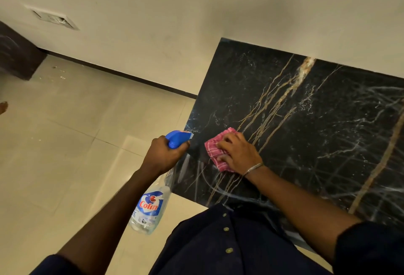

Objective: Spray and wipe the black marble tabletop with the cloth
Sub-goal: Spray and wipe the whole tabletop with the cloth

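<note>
Your left hand point(166, 156) has its fingers wrapped round the spray bottle point(150, 209), held beyond the table point(306, 143) edge. Your right hand point(238, 154) has its fingers curled on the cloth point(215, 150) near that edge. Risk: spray lands on the floor point(65, 143), making it slippery.

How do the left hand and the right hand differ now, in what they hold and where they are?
The left hand grips the spray bottle by its neck; the right hand holds the pink cloth. The left hand is in the air near the table's edge; the right hand rests on the black marble tabletop. Only the right wrist wears a bangle. Both hands hold something.
</note>
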Demonstrator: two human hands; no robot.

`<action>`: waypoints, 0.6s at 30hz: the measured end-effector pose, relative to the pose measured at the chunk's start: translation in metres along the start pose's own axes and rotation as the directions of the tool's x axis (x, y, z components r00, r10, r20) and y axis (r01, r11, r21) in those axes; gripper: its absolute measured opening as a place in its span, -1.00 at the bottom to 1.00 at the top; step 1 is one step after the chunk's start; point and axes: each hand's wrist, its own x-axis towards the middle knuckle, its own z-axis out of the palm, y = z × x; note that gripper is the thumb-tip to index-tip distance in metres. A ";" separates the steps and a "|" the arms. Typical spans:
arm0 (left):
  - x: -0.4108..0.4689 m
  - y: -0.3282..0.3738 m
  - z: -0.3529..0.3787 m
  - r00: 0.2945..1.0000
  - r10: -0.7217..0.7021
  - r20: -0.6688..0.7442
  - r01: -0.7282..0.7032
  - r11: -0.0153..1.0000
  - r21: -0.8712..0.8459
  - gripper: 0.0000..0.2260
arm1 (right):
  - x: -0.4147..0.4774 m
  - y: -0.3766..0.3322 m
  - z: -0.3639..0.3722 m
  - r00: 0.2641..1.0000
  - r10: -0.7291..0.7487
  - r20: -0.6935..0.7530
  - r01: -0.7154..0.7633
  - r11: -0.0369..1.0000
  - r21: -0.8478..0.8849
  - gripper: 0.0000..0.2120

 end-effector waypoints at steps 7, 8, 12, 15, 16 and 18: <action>-0.009 0.000 -0.010 0.997 0.018 -0.075 -0.015 0.999 0.040 -0.72 | 0.050 -0.088 0.003 0.986 -0.161 -0.038 0.152 0.971 -0.185 -0.45; -0.010 0.000 -0.013 0.995 0.025 -0.094 -0.020 0.998 0.055 -0.76 | 0.047 -0.095 0.004 0.979 -0.204 -0.023 0.194 0.957 -0.213 -0.46; -0.015 -0.002 -0.026 0.990 0.012 -0.140 -0.003 0.998 0.066 -0.77 | 0.031 -0.096 0.030 0.920 -0.343 0.190 0.369 0.921 -0.125 -0.44; -0.020 -0.011 -0.029 0.991 -0.018 -0.130 0.027 0.998 0.065 -0.75 | 0.025 -0.066 0.031 0.894 -0.394 0.211 0.418 0.904 -0.083 -0.57; -0.021 -0.015 -0.029 0.991 -0.027 -0.133 0.035 0.998 0.060 -0.75 | 0.026 -0.058 0.026 0.912 -0.367 0.184 0.383 0.922 -0.056 -0.60; -0.024 -0.020 -0.028 0.989 -0.041 -0.141 0.049 0.997 0.052 -0.74 | 0.032 -0.052 0.022 0.960 -0.256 0.112 0.260 0.965 -0.023 -0.62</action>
